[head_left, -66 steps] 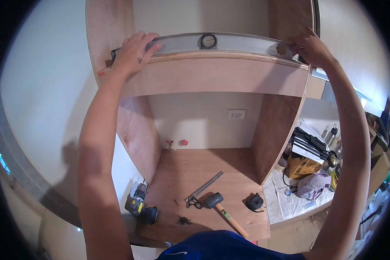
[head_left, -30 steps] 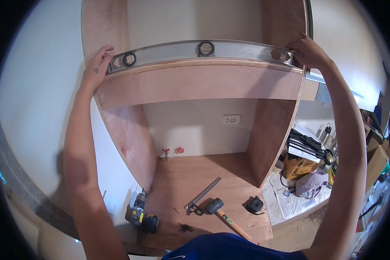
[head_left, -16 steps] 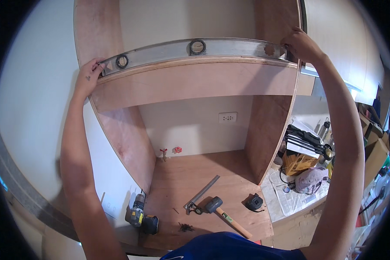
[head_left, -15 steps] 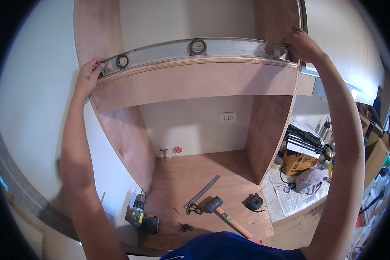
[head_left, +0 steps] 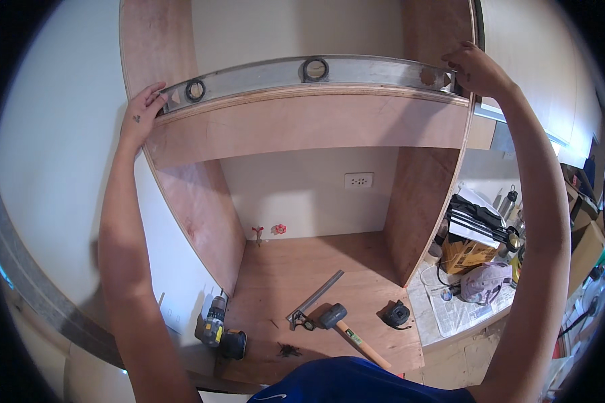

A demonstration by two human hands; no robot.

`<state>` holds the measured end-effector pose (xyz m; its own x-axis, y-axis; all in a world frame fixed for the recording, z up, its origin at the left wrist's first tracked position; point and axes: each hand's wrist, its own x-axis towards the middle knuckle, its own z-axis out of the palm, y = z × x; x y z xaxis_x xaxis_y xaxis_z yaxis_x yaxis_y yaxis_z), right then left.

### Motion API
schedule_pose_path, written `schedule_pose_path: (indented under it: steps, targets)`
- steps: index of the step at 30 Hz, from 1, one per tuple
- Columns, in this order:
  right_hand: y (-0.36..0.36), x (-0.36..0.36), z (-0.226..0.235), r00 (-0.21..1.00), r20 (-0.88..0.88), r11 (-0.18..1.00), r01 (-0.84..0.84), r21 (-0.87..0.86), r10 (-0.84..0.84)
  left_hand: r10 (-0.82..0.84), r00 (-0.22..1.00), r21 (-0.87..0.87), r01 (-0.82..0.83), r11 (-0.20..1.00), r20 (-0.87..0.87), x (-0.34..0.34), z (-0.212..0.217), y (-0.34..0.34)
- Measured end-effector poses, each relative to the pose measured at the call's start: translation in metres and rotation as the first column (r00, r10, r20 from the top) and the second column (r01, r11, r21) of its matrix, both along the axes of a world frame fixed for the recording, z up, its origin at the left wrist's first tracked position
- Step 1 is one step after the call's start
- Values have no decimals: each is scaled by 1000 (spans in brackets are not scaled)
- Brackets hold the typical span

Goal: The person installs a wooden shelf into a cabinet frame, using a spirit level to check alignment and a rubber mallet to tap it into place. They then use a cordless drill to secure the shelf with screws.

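A long silver spirit level with round black-rimmed vials stands on edge along the front of a plywood shelf. Its left end is between the fingers and thumb of my left hand, beside the cabinet's left upright. At the opposite end, my right hand has its bent fingers around the level's tip, close to the right upright. Part of that grip is hidden behind the hand itself. Both arms are stretched up and forward.
On the plywood base below lie a hammer, a combination square, a tape measure and dark screws. A cordless drill stands at the left. Red valve handles and a wall socket are behind. A cluttered counter adjoins at right.
The view has shifted slightly, so the cabinet appears a little farther right. My hands and the spirit level keep nearly the same place on the shelf.
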<state>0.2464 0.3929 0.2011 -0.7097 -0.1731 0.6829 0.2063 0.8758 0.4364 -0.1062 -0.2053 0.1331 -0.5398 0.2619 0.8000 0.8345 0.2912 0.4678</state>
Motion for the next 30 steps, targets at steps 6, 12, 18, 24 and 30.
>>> schedule_pose_path:
  steps: [6,12,18,24,30]
  targets:
    - [-5,0,-1,1000,0,999,-15,-40,15,-14,1000,32,14,999,17,9,-1,5]
    - [-5,3,-1,999,-17,999,-39,-7,39,-36,999,31,35,999,25,5,-1,3]
    - [-12,4,0,1000,16,1000,-5,15,5,-8,999,12,8,1000,42,-1,-1,3]
    - [-4,2,1,998,55,999,-19,31,17,-25,999,15,25,1000,31,-4,0,3]
    - [-2,-3,0,998,58,1000,0,-10,1,4,1000,-2,-4,1000,-1,-2,0,-1]
